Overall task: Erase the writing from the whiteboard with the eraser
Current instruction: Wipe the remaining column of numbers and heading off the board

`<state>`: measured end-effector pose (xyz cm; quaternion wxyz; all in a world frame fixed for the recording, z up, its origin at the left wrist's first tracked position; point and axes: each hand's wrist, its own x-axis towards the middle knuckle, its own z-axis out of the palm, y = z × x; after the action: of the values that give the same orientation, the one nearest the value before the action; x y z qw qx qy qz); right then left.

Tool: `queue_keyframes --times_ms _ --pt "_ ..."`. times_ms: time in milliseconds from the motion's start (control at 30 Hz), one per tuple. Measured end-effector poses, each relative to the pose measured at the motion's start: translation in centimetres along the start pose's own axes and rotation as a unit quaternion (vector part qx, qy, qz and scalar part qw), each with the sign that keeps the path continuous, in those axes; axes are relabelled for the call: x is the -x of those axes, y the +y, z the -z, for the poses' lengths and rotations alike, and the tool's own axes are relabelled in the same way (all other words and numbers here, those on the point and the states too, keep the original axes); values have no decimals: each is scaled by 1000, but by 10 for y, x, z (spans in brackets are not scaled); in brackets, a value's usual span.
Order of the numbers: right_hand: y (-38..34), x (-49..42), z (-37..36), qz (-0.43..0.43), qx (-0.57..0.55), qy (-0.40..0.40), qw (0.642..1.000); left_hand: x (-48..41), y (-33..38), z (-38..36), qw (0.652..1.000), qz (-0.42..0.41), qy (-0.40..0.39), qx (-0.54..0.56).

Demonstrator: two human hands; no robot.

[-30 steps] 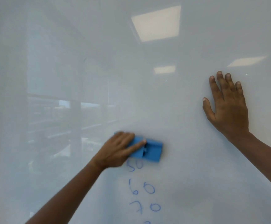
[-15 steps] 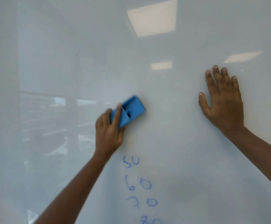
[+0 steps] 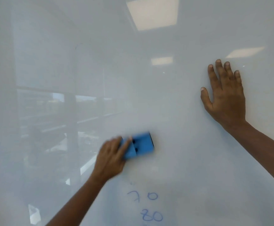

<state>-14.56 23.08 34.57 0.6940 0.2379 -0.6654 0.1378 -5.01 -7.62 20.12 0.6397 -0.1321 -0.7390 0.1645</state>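
Two hands are on the board (image 3: 173, 98); use the eraser (image 3: 139, 145) as ref. point. Your left hand (image 3: 111, 158) grips the eraser's left end, fingers wrapped over its top face w/ one finger (image 3: 125, 146) laid diagonally across it. Hand and eraser are motion-blurred, so thumb position can't be confirmed. Eraser is blue, lies roughly horizontal, tilted slightly, flat against the board, w/ a dark edge at its right end.

Your right hand (image 3: 226, 97) is well apart, up and to the right of the eraser: palm flat on the board, fingers spread and pointing up, holding nothing.

Below the eraser, blue writing remains: "70" (image 3: 142, 197), then "80" (image 3: 151, 216) under it, near the frame's bottom edge. A faint smudge mark (image 3: 131, 183) sits between eraser and "70". Board area directly around the eraser shows no legible writing. Ceiling-light reflections (image 3: 152, 13) appear well above the eraser.
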Motion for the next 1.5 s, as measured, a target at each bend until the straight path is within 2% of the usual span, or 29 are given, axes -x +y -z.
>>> queue_keyframes --times_ms 67,133,167,233,367,467,567,667,767,833,900,1000,1067,1167,1300,1400,1500 --pt "0 1 1 0 -2 -4 1000 -39 -18 8 985 170 13 -12" --pt "0 0 1 -2 -6 -7 1000 -61 -25 12 960 281 14 -5" --pt "0 0 2 -2 -6 -7 1000 -64 -23 11 952 305 19 4" --pt "0 1 2 -2 -6 -3 1000 -51 -10 6 953 302 23 12" --pt "0 1 1 -2 -5 -2 1000 30 38 -9 982 188 -8 35" --pt "0 2 0 -1 2 -4 1000 112 77 -13 995 49 -87 25" --pt "0 3 0 -2 2 -3 1000 166 102 -13 981 -86 -175 3" --pt "0 2 0 -2 4 -8 1000 172 102 -11 957 -158 -243 -19" --pt "1 2 1 -4 6 -12 1000 152 87 -8 946 -227 -230 -2" --pt "1 2 1 -6 4 -12 1000 119 75 -7 974 -159 -161 19" --pt "0 2 1 -8 4 -13 1000 73 65 -7 995 -19 -92 28" --pt "1 1 2 -8 9 -18 1000 6 53 -5 985 165 -44 21" --pt "2 1 2 -10 13 -22 1000 -12 54 -6 977 210 -31 24" --pt "2 2 2 -8 17 -25 1000 8 70 -13 987 152 -25 43" --pt "2 2 1 -9 23 -23 999 77 107 -20 996 -31 -76 44" --pt "2 2 1 -10 23 -22 999 132 127 -23 975 -152 -153 57" --pt "2 3 1 -9 28 -25 999 161 131 -24 932 -273 -235 41"
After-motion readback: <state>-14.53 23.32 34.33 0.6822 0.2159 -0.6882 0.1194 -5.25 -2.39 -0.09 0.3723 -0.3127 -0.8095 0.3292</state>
